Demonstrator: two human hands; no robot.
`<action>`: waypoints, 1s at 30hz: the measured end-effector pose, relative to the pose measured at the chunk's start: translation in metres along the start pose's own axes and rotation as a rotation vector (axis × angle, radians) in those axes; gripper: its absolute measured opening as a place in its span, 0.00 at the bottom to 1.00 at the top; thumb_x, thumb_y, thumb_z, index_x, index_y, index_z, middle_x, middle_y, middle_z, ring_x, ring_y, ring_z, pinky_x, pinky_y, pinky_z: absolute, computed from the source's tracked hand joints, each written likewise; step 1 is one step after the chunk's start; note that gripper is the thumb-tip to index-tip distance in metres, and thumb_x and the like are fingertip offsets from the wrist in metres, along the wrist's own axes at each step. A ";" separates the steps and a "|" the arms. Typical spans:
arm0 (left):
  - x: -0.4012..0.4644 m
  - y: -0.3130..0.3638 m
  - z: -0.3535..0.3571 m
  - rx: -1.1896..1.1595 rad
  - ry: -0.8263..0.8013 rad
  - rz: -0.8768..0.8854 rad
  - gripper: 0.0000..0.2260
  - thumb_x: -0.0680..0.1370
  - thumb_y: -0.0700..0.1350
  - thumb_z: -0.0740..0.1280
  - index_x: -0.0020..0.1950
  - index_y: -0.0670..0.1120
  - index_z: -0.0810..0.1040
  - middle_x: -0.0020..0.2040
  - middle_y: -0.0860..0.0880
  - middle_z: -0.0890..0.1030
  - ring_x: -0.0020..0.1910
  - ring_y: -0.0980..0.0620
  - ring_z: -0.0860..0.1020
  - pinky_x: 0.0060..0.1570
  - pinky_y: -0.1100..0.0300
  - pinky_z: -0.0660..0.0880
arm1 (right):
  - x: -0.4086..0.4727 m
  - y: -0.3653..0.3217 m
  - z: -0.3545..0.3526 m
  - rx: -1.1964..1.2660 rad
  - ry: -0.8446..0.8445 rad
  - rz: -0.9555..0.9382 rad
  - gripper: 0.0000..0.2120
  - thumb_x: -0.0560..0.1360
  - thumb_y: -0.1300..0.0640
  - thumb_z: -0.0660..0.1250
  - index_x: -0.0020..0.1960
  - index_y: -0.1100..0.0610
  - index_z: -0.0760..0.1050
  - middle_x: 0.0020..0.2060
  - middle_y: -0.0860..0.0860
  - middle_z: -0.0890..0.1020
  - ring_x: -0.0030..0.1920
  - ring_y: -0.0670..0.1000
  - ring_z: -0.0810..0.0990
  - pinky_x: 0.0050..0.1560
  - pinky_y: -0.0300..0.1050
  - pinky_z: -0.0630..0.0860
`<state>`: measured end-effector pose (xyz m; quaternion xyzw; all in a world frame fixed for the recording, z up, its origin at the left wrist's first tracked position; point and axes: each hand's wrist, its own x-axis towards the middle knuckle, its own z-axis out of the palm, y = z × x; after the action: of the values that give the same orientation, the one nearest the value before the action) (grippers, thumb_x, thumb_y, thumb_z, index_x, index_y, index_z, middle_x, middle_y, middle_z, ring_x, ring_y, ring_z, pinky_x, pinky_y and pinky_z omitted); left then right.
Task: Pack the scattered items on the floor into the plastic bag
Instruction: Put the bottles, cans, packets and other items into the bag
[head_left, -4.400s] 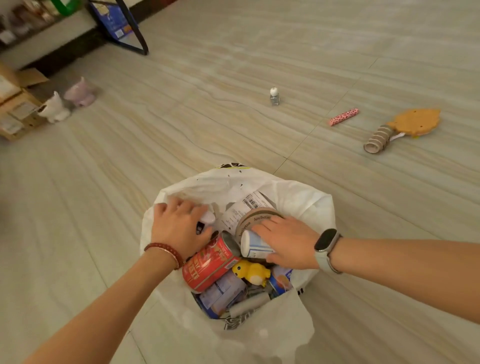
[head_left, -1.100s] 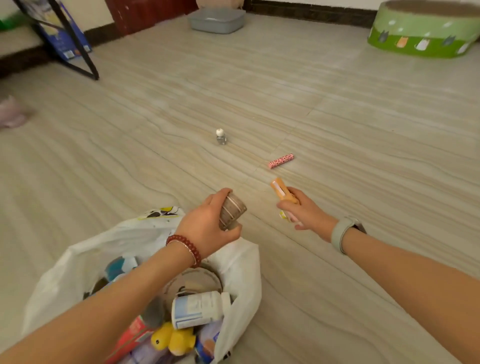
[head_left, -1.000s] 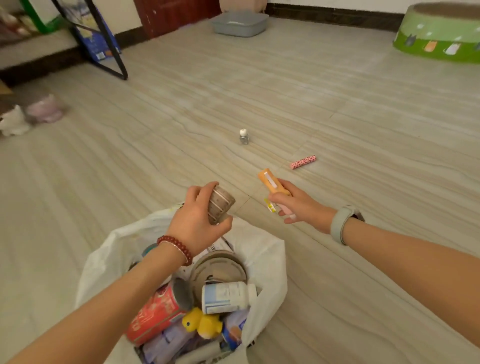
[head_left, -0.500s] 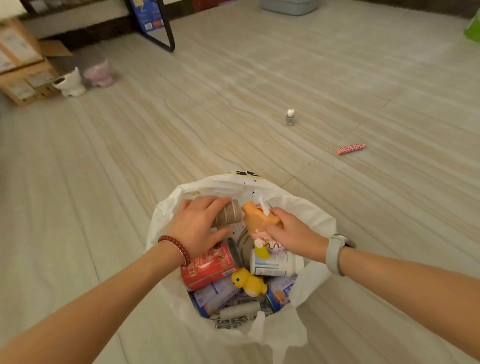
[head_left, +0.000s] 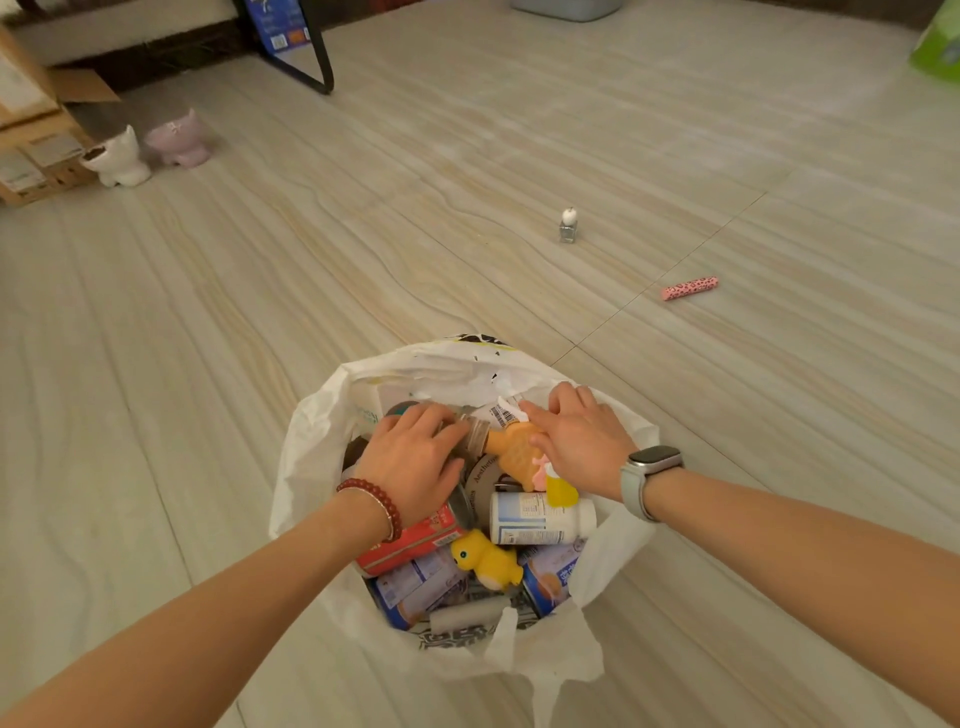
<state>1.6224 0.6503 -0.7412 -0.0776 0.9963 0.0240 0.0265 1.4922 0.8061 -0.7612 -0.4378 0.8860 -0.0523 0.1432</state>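
Note:
The white plastic bag (head_left: 311, 441) stands open on the floor below me, full of items: a red can (head_left: 410, 540), a white bottle (head_left: 540, 517), a yellow duck toy (head_left: 485, 558). My left hand (head_left: 415, 457) is inside the bag's mouth, fingers and thumb around a striped roll (head_left: 478, 434). Beside it my right hand (head_left: 576, 436) lies palm down with fingers spread on an orange flat item (head_left: 511, 447) that rests on the pile. On the floor beyond the bag stand a small glass bottle (head_left: 568, 227) and a pink spotted tube (head_left: 689, 288).
Cardboard boxes (head_left: 31, 145) and two small animal-shaped pots (head_left: 150, 150) sit at the far left. A black stand leg (head_left: 311, 57) is at the top, a grey tray (head_left: 566, 8) behind it, a green object (head_left: 937, 47) at the top right.
Both hands came back from the floor with the striped roll and the orange item and lowered them into the bag. The right hand's fingers have spread over the orange item.

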 end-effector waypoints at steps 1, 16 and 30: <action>-0.001 0.001 0.001 0.014 0.001 0.003 0.18 0.69 0.52 0.56 0.51 0.48 0.79 0.47 0.48 0.81 0.46 0.46 0.81 0.41 0.51 0.78 | 0.000 0.001 0.001 -0.036 -0.006 0.004 0.22 0.80 0.53 0.53 0.73 0.52 0.55 0.59 0.57 0.67 0.59 0.58 0.65 0.55 0.51 0.68; 0.040 0.022 -0.005 -0.112 0.157 -0.120 0.17 0.70 0.51 0.54 0.47 0.47 0.80 0.45 0.48 0.81 0.45 0.45 0.80 0.46 0.50 0.75 | -0.012 0.055 -0.028 0.275 0.366 0.048 0.16 0.78 0.59 0.54 0.65 0.56 0.68 0.61 0.52 0.73 0.61 0.52 0.71 0.52 0.46 0.72; 0.092 0.119 -0.129 -0.274 -0.363 -0.323 0.20 0.78 0.50 0.56 0.69 0.49 0.63 0.69 0.47 0.67 0.67 0.46 0.65 0.64 0.50 0.63 | -0.094 0.112 -0.155 0.620 -0.049 0.527 0.17 0.79 0.60 0.54 0.66 0.59 0.69 0.62 0.56 0.76 0.63 0.55 0.73 0.63 0.45 0.67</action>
<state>1.5067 0.7467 -0.6124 -0.2328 0.9374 0.1673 0.1974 1.4144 0.9442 -0.6182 -0.1329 0.9065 -0.2681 0.2978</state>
